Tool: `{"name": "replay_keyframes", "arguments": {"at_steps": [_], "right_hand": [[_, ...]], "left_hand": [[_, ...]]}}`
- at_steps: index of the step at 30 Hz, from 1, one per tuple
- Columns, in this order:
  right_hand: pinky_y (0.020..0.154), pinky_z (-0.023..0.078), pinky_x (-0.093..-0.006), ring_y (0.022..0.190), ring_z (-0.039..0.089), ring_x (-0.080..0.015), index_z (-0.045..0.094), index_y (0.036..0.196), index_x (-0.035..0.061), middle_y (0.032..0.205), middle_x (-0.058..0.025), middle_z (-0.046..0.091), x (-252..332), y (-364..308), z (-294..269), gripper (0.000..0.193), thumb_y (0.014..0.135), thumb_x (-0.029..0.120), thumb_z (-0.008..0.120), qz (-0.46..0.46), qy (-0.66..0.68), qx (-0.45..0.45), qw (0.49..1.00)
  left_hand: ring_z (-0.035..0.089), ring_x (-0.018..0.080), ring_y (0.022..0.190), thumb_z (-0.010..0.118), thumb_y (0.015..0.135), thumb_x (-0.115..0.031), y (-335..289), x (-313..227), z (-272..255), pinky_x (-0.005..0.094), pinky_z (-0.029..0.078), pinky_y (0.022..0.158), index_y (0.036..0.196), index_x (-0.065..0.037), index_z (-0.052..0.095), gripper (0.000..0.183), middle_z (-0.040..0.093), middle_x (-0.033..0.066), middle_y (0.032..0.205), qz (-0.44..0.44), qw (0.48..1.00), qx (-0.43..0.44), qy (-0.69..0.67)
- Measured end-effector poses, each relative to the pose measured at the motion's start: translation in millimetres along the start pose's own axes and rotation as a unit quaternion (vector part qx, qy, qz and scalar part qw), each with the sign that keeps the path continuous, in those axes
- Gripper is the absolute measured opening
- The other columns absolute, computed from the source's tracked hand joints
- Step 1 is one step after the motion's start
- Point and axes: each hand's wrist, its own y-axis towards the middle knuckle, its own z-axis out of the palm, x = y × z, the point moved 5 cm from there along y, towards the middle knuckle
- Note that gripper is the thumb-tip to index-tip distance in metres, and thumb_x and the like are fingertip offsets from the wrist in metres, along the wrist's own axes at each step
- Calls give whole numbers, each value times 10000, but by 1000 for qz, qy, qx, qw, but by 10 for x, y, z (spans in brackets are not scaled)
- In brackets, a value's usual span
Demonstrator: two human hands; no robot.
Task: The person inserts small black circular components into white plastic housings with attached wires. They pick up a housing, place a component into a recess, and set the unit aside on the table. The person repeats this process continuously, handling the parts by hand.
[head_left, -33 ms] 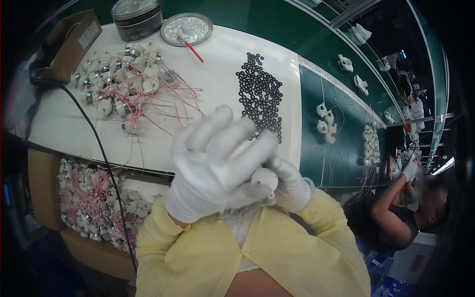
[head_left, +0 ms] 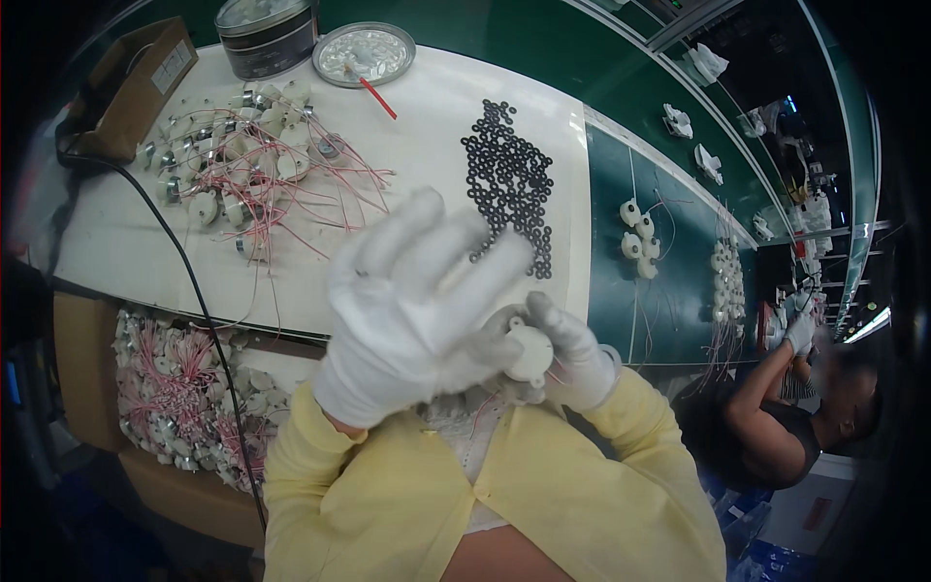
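Observation:
My right hand, in a white glove, is closed around a small round white motor in front of my chest. The motor's flat disc face shows, and thin pink wires run from its lower side. My left hand, also gloved in white, is raised just left of it with the fingers spread and slightly blurred. The left thumb reaches the motor's left edge; whether it presses on it I cannot tell. Beyond my hands, many small black rings lie in a patch on the white table.
A tangled heap of white motors with pink wires lies at left. Behind it stand a tin, a round lid with a red stick, and a cardboard box. More motors fill a lower carton. A co-worker sits at right.
My left hand has shifted a little left, off the motor. The motor has moved slightly right and down, and more of its disc face shows in my right hand.

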Motion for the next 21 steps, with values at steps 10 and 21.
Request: {"name": "replay_keyframes", "arguments": {"at_steps": [10, 21], "right_hand": [[585, 403, -296, 599, 498, -143, 672, 1262, -58, 651, -12, 520, 314, -678, -628, 581, 1022, 471, 661, -63, -8, -41, 997], [759, 539, -411, 855, 680, -337, 719, 1205, 40, 946, -164, 736, 562, -557, -733, 236, 1022, 173, 653, -43, -742, -317, 589]], "left_hand": [[668, 282, 962, 709, 891, -211, 310, 1468, 468, 451, 502, 806, 1022, -129, 704, 155, 698, 56, 949, -47, 928, 157, 334], [698, 265, 958, 733, 902, -231, 61, 1072, 165, 434, 534, 774, 1139, -154, 729, 249, 734, 45, 1027, -103, 929, 130, 332]]}}
